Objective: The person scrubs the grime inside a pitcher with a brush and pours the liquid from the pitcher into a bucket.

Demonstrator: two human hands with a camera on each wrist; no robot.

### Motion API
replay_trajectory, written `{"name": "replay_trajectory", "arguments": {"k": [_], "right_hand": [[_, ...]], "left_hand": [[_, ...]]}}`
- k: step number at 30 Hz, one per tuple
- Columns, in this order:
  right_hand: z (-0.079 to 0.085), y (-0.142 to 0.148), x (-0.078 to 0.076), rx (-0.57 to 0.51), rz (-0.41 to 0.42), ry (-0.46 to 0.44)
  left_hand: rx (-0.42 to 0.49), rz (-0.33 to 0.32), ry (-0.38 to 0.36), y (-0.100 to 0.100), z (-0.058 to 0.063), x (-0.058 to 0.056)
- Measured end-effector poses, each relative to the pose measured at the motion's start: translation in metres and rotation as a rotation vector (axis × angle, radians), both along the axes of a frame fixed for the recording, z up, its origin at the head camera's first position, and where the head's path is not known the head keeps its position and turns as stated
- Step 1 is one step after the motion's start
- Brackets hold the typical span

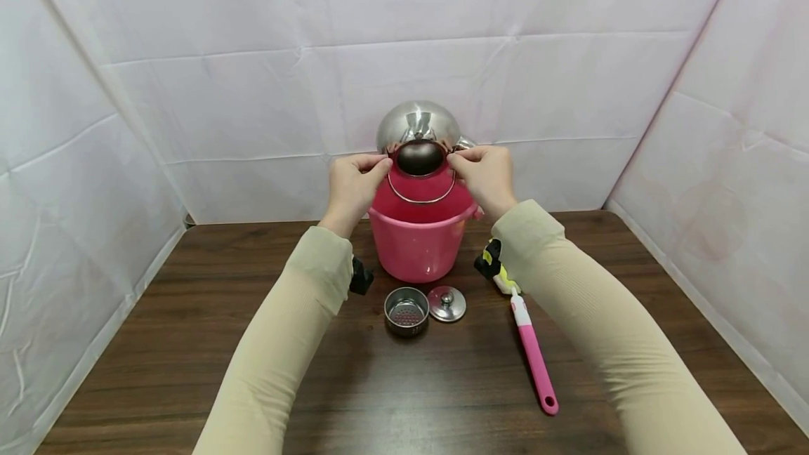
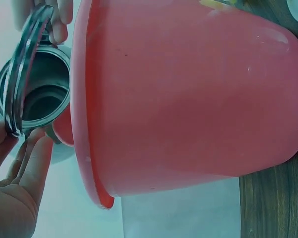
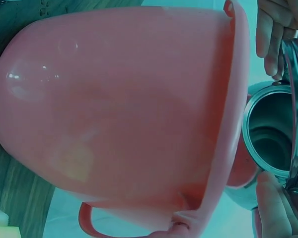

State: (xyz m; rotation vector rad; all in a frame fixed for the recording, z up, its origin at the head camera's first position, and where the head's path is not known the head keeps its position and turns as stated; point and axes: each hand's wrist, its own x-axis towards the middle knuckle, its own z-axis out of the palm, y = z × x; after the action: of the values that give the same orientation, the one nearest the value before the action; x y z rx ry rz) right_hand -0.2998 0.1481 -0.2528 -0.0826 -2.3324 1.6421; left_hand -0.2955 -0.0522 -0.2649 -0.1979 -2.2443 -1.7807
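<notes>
A shiny metal kettle (image 1: 417, 116) is tipped over the pink bucket (image 1: 417, 251), its round open mouth (image 2: 47, 91) turned toward me. Its wire handle (image 1: 420, 201) hangs in an arc below the mouth. My left hand (image 1: 354, 185) pinches one end of the handle between thumb and fingers. At the opposite end, my right hand (image 1: 489, 173) pinches it likewise. Both wrist views show the kettle's mouth just beyond the bucket's rim (image 3: 233, 124). The bucket's inside bottom is hidden.
In front of the bucket, a small metal strainer cup (image 1: 406, 314) stands beside a round metal lid (image 1: 446, 303) with a knob. To the right lies a brush (image 1: 537, 367) with a pink handle, its yellow-and-white head partly behind my right wrist. White sheets (image 1: 189, 90) wall the wooden table (image 1: 208, 314).
</notes>
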Motion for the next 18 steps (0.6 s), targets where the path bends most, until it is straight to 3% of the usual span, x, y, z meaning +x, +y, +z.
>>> {"name": "replay_trajectory", "arguments": {"k": [5, 11, 15, 18], "right_hand": [[0.003, 0.000, 0.000, 0.022, 0.020, 0.020], [0.006, 0.006, 0.002, 0.183, 0.023, 0.049], [0.008, 0.010, 0.003, 0.149, 0.069, 0.008], [0.012, 0.012, 0.003, 0.072, 0.128, -0.067]], "left_hand": [[-0.021, -0.001, 0.005, 0.000, 0.000, 0.001], [-0.042, -0.039, -0.008, 0.001, 0.001, 0.002], [-0.055, -0.096, -0.029, -0.001, 0.003, 0.004], [-0.148, -0.131, 0.008, -0.004, 0.003, 0.003]]}}
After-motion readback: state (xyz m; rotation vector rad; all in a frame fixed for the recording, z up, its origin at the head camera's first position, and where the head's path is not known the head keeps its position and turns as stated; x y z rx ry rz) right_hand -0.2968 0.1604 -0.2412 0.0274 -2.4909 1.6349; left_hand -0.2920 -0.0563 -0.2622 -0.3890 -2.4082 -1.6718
